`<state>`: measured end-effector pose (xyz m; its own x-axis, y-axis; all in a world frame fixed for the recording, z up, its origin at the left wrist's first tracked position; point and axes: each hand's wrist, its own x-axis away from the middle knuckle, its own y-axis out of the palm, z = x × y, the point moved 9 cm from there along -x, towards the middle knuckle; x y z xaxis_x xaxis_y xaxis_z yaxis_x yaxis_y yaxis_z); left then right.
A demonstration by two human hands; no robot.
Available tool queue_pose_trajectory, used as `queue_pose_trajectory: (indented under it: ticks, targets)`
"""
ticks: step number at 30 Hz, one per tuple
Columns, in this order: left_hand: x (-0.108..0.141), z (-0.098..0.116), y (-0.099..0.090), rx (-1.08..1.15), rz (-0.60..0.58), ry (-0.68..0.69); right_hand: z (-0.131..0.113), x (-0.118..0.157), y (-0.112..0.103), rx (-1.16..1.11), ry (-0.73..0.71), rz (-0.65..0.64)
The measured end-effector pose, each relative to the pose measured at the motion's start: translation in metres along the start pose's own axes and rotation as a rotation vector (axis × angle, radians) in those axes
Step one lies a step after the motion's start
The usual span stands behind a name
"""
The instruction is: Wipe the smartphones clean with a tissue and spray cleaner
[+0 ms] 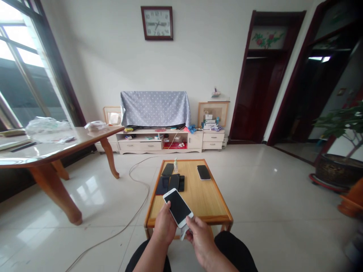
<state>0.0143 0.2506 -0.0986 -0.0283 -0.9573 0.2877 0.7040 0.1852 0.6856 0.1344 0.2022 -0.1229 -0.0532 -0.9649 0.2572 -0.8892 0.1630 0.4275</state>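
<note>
A white smartphone point(178, 207) with a dark screen is tilted over the near edge of the low wooden table point(198, 200). My left hand point(165, 224) grips its left side, thumb along the edge of the screen. At the lower right corner, my right hand point(200, 236) has its thumb against the phone. Its curled fingers pinch a greyish-white cloth point(184, 231) that hangs below the phone; most of the cloth is hidden. Several dark phones point(174, 182) lie close together beyond my left hand. Another phone point(203, 172) with a pale edge lies at the right.
A small clear bottle point(176, 165) stands on the low table's far side. To the left is a larger table point(85, 140) with plastic bags. A cable point(138, 180) trails over the floor. Against the wall stands a white cabinet point(141, 146); a potted plant point(336, 170) is at the right.
</note>
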Motion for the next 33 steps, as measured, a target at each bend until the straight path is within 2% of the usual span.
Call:
queue_pose_trajectory:
  ticks: [7,12,17,20,26,33]
  targets:
    - [-0.032,0.000,-0.005,0.011,0.007,-0.068,0.018,-0.017,-0.007,0.010,0.082,0.007]
    - [-0.046,-0.014,0.002,-0.038,-0.022,-0.152,0.016,-0.031,-0.010,-0.042,0.093,-0.017]
    - [-0.049,-0.024,0.013,-0.068,-0.061,-0.102,0.008,-0.049,-0.011,-0.070,0.053,-0.019]
    - [-0.051,-0.024,0.006,-0.088,-0.042,-0.072,0.007,-0.052,-0.017,-0.019,0.048,-0.004]
    - [-0.059,-0.012,-0.011,-0.107,-0.009,-0.030,-0.005,-0.054,-0.040,0.074,-0.047,0.119]
    - [-0.053,-0.022,-0.002,-0.171,0.026,-0.072,-0.019,-0.073,-0.031,0.093,-0.100,0.137]
